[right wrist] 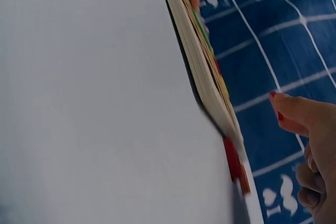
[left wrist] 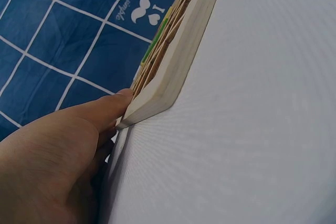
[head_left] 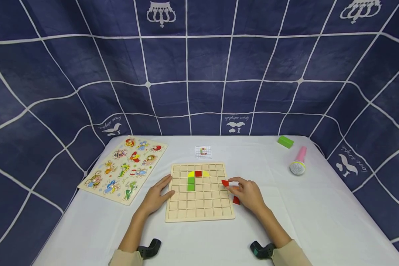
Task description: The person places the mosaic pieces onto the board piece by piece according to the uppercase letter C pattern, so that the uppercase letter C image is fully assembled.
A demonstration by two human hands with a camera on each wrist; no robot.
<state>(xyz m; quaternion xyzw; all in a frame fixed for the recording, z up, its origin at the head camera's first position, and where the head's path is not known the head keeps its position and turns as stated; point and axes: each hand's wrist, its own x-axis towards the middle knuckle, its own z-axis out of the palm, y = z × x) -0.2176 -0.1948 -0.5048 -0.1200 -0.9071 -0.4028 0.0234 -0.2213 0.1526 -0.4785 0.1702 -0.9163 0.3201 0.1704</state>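
**Grid board barely begun: five pieces in, a red one in hand**

The wooden grid board (head_left: 200,192) lies flat on the white desk (head_left: 319,221), just in front of the person. Only a few of its cells are filled: two yellow quarter-round pieces (head_left: 191,173) flank a red square (head_left: 198,173) in the second row, and two green squares (head_left: 191,184) run down beneath the left yellow one. Every other cell shows bare wood, so by my judgement the pattern is at an early stage with most of it left to lay.

The right hand (head_left: 247,192) hovers at the board's right edge, its thumb and forefinger pinching a small red piece (head_left: 224,183) above the rightmost cells; the piece is not yet seated. Another red piece (head_left: 236,200) lies on the desk just beside the board, partly under that hand.

The left hand (head_left: 156,195) rests against the board's left edge with fingers straight and relaxed, thumb touching the frame, as the left wrist view confirms.

Beyond the board sits a small pattern card (head_left: 203,152). Well to the left lies an animal peg puzzle (head_left: 124,168); far right, a green block (head_left: 285,142) and a pink toy microphone (head_left: 298,162).
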